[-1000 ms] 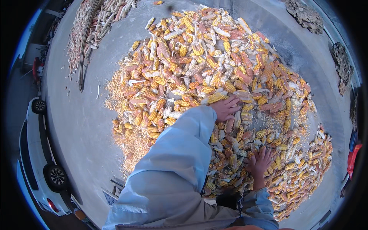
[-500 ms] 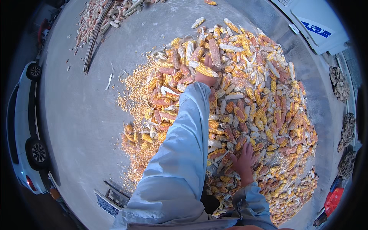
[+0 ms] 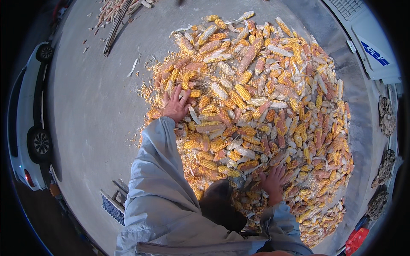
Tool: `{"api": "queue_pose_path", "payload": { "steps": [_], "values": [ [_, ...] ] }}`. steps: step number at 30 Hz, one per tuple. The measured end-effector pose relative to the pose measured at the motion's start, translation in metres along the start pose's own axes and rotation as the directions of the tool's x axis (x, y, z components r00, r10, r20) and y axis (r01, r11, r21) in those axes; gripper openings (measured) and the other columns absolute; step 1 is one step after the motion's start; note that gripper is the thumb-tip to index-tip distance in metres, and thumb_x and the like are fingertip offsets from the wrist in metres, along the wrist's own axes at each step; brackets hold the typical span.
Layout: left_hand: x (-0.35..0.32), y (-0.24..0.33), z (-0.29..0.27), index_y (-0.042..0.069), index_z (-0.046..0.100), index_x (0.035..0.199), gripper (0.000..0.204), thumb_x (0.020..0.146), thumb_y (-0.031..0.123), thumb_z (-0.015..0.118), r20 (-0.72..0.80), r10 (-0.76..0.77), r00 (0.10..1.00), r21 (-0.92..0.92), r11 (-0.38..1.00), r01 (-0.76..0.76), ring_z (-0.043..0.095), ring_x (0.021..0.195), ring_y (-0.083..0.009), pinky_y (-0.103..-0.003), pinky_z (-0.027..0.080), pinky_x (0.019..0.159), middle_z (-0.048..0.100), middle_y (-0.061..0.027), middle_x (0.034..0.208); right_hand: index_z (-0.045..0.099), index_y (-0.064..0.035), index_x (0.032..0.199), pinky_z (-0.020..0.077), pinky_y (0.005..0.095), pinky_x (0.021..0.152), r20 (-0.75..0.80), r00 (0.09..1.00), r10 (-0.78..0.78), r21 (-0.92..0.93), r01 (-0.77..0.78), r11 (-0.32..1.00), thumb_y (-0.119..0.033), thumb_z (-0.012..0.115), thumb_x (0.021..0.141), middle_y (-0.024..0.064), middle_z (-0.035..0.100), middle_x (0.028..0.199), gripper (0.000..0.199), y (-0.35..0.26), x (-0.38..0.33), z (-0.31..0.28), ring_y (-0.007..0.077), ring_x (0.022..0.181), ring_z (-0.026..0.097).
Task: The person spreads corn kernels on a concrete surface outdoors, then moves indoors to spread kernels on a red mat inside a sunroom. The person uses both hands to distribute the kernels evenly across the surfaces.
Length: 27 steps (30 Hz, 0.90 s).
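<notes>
A wide heap of corn cobs spreads over the concrete, some yellow with kernels, others partly bare and reddish, with scraps of pale husk. My left hand rests on cobs at the heap's left side, fingers spread and holding nothing. Beside it, loose kernels lie scattered along the heap's left edge. Lower down and to the right, my right hand presses flat on the cobs, its fingers stretched apart. A dark shoe shows between my two arms, against the near part of the heap.
At the upper left, a bundle of thin sticks lies by a pile of stripped cobs. A white car stands far left, a white vehicle upper right. Rough brown lumps and a red bag line the right.
My left hand has come from the heap's upper middle to its left side, nearer to me. Cobs at the upper left have shifted. My right hand stays planted.
</notes>
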<state>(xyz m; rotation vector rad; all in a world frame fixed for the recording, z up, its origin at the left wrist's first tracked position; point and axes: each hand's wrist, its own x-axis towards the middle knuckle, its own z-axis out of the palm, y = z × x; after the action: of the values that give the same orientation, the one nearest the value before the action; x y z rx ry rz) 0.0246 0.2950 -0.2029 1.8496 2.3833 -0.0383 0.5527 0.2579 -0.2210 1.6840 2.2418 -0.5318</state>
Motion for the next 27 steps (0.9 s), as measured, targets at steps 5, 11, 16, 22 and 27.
{"api": "queue_pose_path", "payload": {
  "steps": [5,11,16,22,27],
  "values": [
    [-0.122,-0.042,0.022,0.018,0.029,0.142,0.064,0.086,0.036,0.054,0.094,-0.169,0.981,0.044,0.985,0.165,0.018,0.136,-0.0356,-0.059,0.014,0.106,0.021,-0.0193,0.146,0.027,0.0013,0.138,0.0083,0.0649,0.102,0.108,0.993,0.056,0.127,-0.069,0.989,-0.058,0.05,0.085,0.0301,0.019,0.143,0.083,-0.015,0.006,-0.007,0.0467,0.135,0.011],
    [-0.09,0.097,-0.005,0.014,0.035,0.139,0.061,0.085,0.034,0.055,-0.037,0.132,0.991,-0.269,0.953,-0.137,0.019,0.136,-0.0369,-0.061,0.01,0.106,0.022,-0.02,0.146,0.022,-0.0115,0.144,0.0069,0.0688,0.1,0.135,0.976,-0.172,0.23,0.138,0.963,-0.056,0.059,0.078,0.0249,0.015,0.147,0.087,-0.109,0.018,-0.034,0.0406,0.138,0.009],
    [-0.03,0.146,0.011,0.02,0.035,0.139,0.062,0.083,0.035,0.058,-0.039,0.226,0.973,-0.022,0.974,-0.227,0.02,0.137,-0.0334,-0.062,0.01,0.106,0.026,-0.0164,0.146,0.029,-0.0163,0.143,0.0051,0.0669,0.103,0.117,0.988,-0.102,0.196,0.078,0.978,-0.058,0.066,0.07,0.0184,0.019,0.148,0.092,-0.037,0.01,-0.05,0.038,0.138,0.012],
    [-0.067,0.062,0.035,0.015,0.027,0.143,0.067,0.084,0.027,0.056,-0.026,0.11,0.994,0.152,0.983,-0.104,0.025,0.135,-0.0307,-0.056,0.02,0.106,0.023,-0.0119,0.149,0.033,-0.0206,0.141,0.0024,0.0642,0.105,-0.072,0.977,0.199,0.173,-0.184,0.968,-0.068,0.059,0.069,0.0156,0.02,0.149,0.09,0.081,-0.072,-0.023,0.0302,0.139,0.015],
    [-0.136,0.033,0.02,0.006,0.022,0.143,0.066,0.088,0.022,0.055,0.112,0.114,0.987,-0.023,0.993,-0.112,0.029,0.129,-0.0413,-0.05,0.03,0.103,0.025,-0.0239,0.143,0.035,-0.0213,0.14,0.0046,0.0641,0.104,-0.171,0.897,0.409,0.3,-0.348,0.888,-0.072,0.056,0.068,0.0164,0.02,0.149,0.091,0.116,-0.127,0.011,0.0315,0.138,0.017]
  ]
}}
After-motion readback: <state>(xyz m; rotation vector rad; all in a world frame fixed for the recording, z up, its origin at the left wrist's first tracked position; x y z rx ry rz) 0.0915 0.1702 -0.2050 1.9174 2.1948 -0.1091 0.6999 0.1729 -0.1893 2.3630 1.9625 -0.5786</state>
